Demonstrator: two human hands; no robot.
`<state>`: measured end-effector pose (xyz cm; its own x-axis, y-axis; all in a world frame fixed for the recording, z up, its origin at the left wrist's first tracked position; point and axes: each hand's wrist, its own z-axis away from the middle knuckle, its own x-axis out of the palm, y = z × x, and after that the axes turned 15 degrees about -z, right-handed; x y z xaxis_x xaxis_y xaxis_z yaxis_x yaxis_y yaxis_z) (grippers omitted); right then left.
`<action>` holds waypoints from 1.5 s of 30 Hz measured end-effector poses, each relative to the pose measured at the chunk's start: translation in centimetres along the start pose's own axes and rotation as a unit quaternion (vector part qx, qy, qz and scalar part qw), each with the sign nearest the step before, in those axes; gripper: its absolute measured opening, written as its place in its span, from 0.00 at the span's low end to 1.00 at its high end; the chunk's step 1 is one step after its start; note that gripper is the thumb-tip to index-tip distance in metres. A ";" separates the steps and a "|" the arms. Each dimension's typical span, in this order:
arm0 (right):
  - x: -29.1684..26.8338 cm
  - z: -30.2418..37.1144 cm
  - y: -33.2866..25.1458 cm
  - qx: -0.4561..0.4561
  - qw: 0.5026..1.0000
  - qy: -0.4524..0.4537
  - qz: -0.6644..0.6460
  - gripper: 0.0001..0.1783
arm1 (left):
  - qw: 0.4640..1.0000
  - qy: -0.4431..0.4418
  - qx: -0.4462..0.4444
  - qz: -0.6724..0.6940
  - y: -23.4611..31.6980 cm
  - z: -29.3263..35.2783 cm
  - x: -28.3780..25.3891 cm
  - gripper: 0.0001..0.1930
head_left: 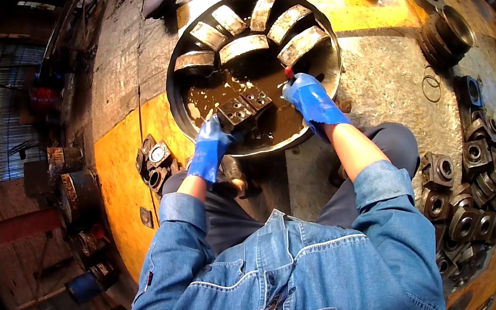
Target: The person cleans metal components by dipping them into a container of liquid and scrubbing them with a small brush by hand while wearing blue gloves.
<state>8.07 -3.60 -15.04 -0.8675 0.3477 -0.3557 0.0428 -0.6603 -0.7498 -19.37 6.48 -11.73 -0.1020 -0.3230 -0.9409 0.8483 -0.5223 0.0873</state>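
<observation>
My left hand (210,143), in a blue glove, grips the lower left corner of a dark, wet metal block with round holes (240,110). The block is over brown liquid in a large round metal pan (334,57). My right hand (308,99), also gloved in blue, is closed over the pan's right side around a red-handled tool (289,72); the tool's working end cannot be made out. Along the pan's far side several curved metal blocks (244,48) lie in an arc, their tops pale and wet.
Many dark metal blocks with round holes (474,155) are heaped on the right. A smaller group of metal parts (158,153) lies left of my knee. Metal rings (455,30) are stacked at the far right, near thin loose rings (431,89). A dark rounded object (156,2) sits far left.
</observation>
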 end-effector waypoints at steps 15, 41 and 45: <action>-1.0 -0.3 -0.5 -0.069 0.994 -0.069 -0.040 0.28 | 0.984 -0.144 -0.064 0.081 -0.1 -1.5 -0.5 0.44; 3.1 4.6 -0.2 -0.095 0.972 -0.196 0.082 0.22 | 0.974 -0.097 0.182 0.095 4.8 -4.7 1.2 0.06; 3.5 5.2 -0.6 -0.064 0.965 -0.251 0.036 0.30 | 0.919 -0.173 0.029 0.354 1.3 -4.4 1.0 0.22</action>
<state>2.43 -5.48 -12.89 -0.9895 -0.0829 -0.1185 0.1447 -0.5715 -0.8077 -16.09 8.92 -13.95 0.2973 -0.8235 -0.4832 0.7380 -0.1228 0.6635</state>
